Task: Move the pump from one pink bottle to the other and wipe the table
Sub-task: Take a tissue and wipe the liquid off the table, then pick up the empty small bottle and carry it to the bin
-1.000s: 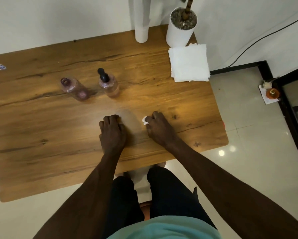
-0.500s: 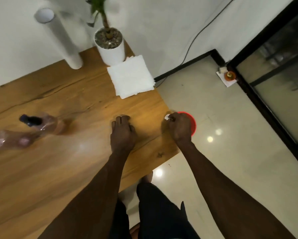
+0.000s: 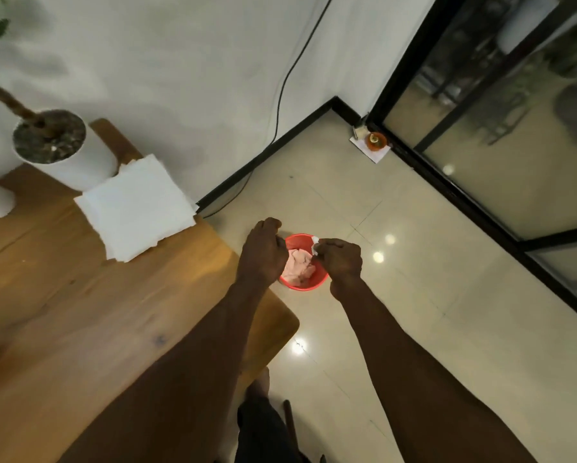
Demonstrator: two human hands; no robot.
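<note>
The right hand (image 3: 342, 260) pinches a small white wad (image 3: 315, 245) over the red bin (image 3: 305, 285), likely to drop it in. The left hand (image 3: 263, 253) hangs curled beside it; what it holds, I cannot tell. Both bottles are out of view; the table (image 3: 80, 295) lies left.

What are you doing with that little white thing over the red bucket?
The person's right hand pinches a small crumpled white tissue above the round red plastic bin on the floor, beside the wooden table. The left hand hovers next to it with curled fingers, holding nothing visible. Pink crumpled material already lies inside the bin.
</note>
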